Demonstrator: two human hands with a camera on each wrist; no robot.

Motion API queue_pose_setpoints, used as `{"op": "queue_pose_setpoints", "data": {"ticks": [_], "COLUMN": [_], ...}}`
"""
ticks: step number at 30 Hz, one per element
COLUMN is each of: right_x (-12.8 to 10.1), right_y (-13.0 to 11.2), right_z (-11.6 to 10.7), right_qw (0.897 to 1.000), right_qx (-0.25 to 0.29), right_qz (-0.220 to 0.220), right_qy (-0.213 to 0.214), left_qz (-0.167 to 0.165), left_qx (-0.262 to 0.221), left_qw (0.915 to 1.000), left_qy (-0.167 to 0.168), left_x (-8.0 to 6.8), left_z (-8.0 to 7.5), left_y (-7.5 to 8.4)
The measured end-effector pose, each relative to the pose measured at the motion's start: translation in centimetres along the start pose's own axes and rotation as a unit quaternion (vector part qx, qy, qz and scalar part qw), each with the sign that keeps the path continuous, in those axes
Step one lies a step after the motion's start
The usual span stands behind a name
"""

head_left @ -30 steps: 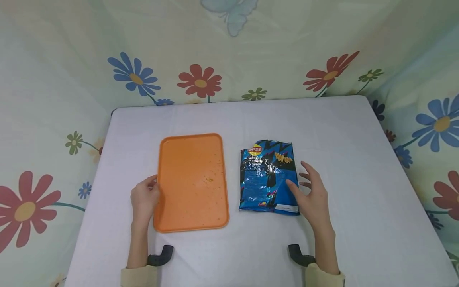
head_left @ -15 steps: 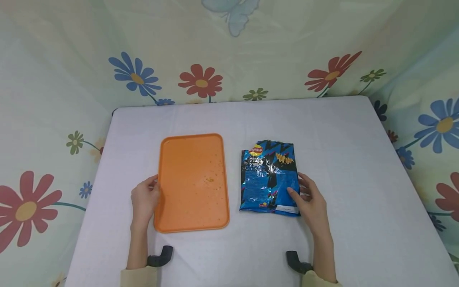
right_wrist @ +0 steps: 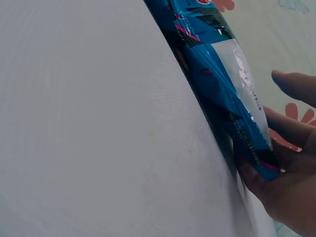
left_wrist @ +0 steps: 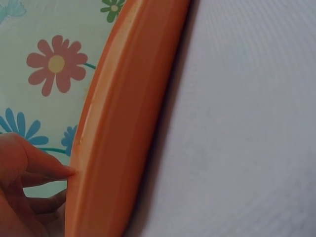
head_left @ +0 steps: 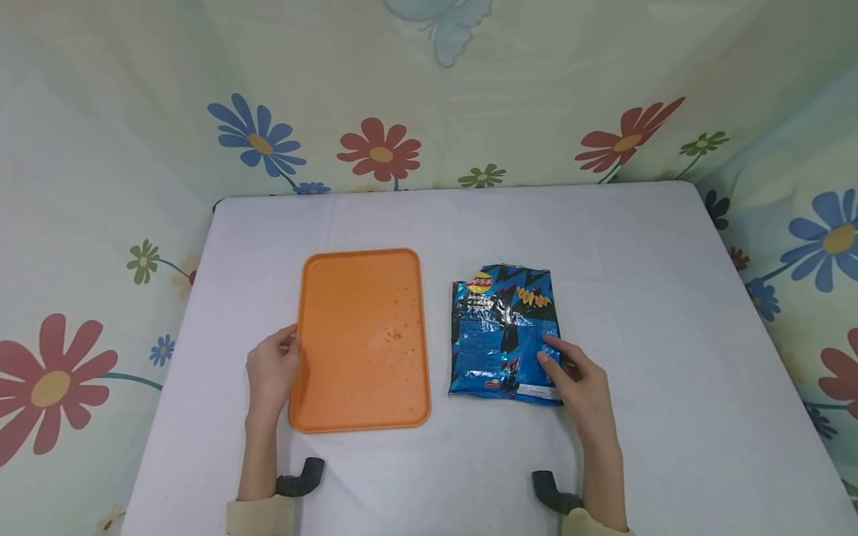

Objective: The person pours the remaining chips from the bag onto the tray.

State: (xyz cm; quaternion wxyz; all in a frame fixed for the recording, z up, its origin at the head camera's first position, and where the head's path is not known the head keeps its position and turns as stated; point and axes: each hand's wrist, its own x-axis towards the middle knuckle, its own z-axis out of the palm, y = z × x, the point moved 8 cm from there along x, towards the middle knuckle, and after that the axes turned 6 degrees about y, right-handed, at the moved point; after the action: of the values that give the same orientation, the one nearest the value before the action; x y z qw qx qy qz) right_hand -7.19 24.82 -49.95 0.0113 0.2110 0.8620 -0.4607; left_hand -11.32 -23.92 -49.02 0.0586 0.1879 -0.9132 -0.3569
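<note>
Tray [head_left: 348,342], orange, rectangular and with rounded corners, lying on the white-covered table [head_left: 670,372] nearer its left edge than its right, the long sides running from the near side toward the far edge. Crumbs [head_left: 394,336] are scattered on its surface, most of them toward its right side. The left hand [head_left: 271,372] holds the tray by the middle of its left rim, with the fingers bent; the left wrist view shows one fingertip against the outer wall and other fingers passing behind the rim. Just to the right of the tray, and apart from it, lies the blue bag [head_left: 503,335], well clear of the table's far edge and right edge; its print includes a yellow and red emblem, and its far edge is stepped. The right hand [head_left: 586,387] is partly closed round the bag's right edge near the near right corner, two digits above the printed face and the others curled at the edge; how firm this hold is cannot be told. A black curved piece [head_left: 300,478] sits at the left wrist and a similar black piece [head_left: 555,491] at the right, above beige sleeves [head_left: 260,516]. Beyond the table's far edge hangs a pale flowered backdrop [head_left: 523,74].
</note>
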Motion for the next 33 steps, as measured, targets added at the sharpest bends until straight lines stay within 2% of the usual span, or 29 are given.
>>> {"op": "queue_pose_setpoints", "data": {"ticks": [4, 8, 12, 15, 22, 33], "right_x": [-0.2, -0.5, -0.6, -0.6, -0.5, -1.0], "right_y": [-0.3, -0.9, -1.2, -1.2, -1.1, -2.2], "right_z": [0.2, 0.5, 0.8, 1.0, 1.0, 0.1], "right_qw": [0.999, 0.994, 0.989, 0.988, 0.988, 0.986], "right_qx": [0.012, 0.018, 0.019, 0.013, 0.017, 0.037], "right_qz": [-0.024, -0.067, -0.107, -0.124, -0.129, -0.158], "right_qy": [-0.04, -0.082, -0.096, -0.096, -0.083, -0.043], "left_qz": [-0.003, 0.001, 0.005, 0.006, 0.011, -0.007], "left_qx": [-0.006, -0.008, -0.008, -0.007, -0.004, -0.007], "left_qw": [1.0, 1.0, 1.0, 1.0, 0.9999, 1.0], "left_qy": [-0.003, -0.004, -0.002, -0.002, 0.002, 0.0], "left_x": [0.0, 0.0, 0.1, 0.1, 0.2, 0.1], "left_z": [0.0, 0.1, 0.0, 0.0, 0.1, 0.0], "left_y": [-0.1, -0.1, 0.0, 0.0, 0.2, -0.1]}}
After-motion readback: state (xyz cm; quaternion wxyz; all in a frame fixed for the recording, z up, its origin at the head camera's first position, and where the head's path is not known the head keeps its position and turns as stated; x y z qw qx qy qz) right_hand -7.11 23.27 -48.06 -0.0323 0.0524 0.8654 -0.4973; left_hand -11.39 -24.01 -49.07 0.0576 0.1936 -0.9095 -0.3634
